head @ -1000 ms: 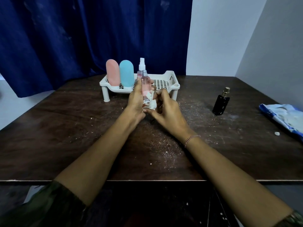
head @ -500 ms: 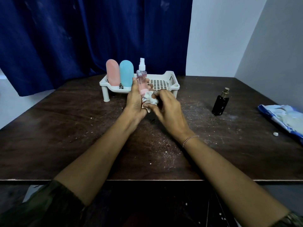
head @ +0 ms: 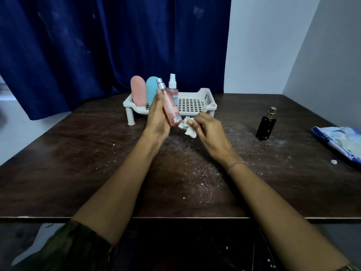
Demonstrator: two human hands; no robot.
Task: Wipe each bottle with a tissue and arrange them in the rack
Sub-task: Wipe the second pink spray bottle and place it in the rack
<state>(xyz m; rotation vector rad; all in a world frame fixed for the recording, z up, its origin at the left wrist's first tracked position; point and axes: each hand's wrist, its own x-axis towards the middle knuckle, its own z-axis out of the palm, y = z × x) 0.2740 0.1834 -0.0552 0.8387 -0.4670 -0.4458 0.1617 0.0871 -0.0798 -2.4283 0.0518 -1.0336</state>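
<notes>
Rack (head: pixel 207 106) holds three bottles (head: pixel 138 91); left hand (head: pixel 156 117) grips slim bottle (head: pixel 171 106), right hand (head: pixel 210 132) pinches tissue (head: pixel 189 127).

left hand (head: pixel 157 114) gripping, right hand (head: pixel 209 130) seemingly pinching

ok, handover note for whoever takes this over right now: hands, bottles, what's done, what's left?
Left hand: grips the pink spray bottle, tilted, in front of the rack.
Right hand: pinches the crumpled tissue beside that bottle's base.
Done: pink rounded bottle, teal bottle and white-capped spray bottle stand at the rack's left end.
Left: finish wiping the held bottle and rack it, then wipe and rack the black bottle, upright on the table to the right. Tissue pack lies at the right edge.
</notes>
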